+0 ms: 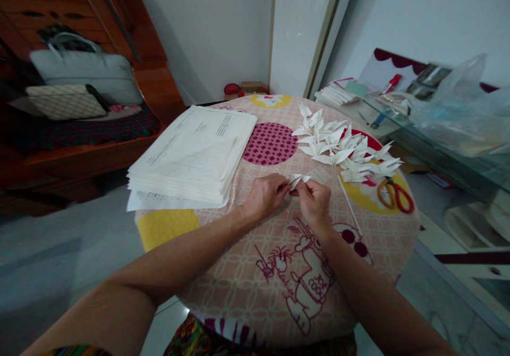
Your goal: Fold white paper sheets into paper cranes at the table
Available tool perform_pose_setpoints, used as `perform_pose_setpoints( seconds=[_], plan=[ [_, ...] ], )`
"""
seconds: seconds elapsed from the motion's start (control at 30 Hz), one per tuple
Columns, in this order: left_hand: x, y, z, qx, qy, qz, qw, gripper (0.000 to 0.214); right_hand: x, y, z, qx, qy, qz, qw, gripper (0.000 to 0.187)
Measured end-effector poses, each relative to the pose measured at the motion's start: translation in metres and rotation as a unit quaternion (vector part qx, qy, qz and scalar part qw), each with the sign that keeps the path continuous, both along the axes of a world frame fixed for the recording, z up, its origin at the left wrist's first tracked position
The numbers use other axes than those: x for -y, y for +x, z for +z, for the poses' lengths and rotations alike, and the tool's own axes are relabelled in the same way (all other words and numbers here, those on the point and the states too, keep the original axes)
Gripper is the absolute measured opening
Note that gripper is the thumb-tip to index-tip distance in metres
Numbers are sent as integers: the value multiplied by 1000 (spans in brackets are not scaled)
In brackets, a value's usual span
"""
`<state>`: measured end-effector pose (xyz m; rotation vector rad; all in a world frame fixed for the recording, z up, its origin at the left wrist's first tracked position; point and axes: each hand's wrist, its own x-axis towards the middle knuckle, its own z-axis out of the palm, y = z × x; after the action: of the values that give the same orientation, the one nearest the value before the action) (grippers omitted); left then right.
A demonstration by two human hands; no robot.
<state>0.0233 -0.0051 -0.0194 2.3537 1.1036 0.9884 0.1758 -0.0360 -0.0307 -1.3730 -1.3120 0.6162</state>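
Between my two hands is a small piece of folded white paper (295, 178), held above the middle of the table. My left hand (265, 194) pinches its left side with thumb and forefinger. On the other side, my right hand (314, 199) grips the paper the same way. Beyond my right hand lies a heap of folded paper cranes (338, 146), white with pointed wings. A thin white stick (349, 204) rests just right of my right hand. Scissors (394, 195) with orange and red handles lie near the table's right edge.
A thick stack of printed paper (191, 154) sits at the left of the round, cloth-covered table (239, 271). Right of the table, a glass shelf (442, 143) carries a plastic bag (458, 111) and papers. A wooden bench (155, 90) at left holds a pale handbag (91, 71).
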Motion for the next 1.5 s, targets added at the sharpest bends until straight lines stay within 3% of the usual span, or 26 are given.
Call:
perform_pose_setpoints(
  seconds=[0.13,0.23,0.47,0.67,0.83,0.97,1.2,1.5],
  plan=[
    [2,4,5,146,-129,21,981,11,2,-3,2,51,35,-23,998,34],
    [5,6,8,218,-176,25,960,16,2,-4,1,88,66,-26,994,33],
    [6,7,12,184,-175,42,966,28,4,-10,6,146,119,-20,982,29],
    [0,6,8,205,-178,74,960,24,5,-11,8,135,132,-9,982,26],
    [-3,6,4,270,-251,100,924,34,3,-8,6,83,97,-19,992,22],
    [-4,8,0,358,-305,88,878,34,-2,-6,-1,-27,48,-15,998,20],
    [-7,11,1,477,-395,56,783,42,-9,-10,1,-268,-20,-21,963,19],
    [-14,8,-2,500,-458,70,731,38,-8,-8,6,-327,-55,-14,943,22]
  ],
)
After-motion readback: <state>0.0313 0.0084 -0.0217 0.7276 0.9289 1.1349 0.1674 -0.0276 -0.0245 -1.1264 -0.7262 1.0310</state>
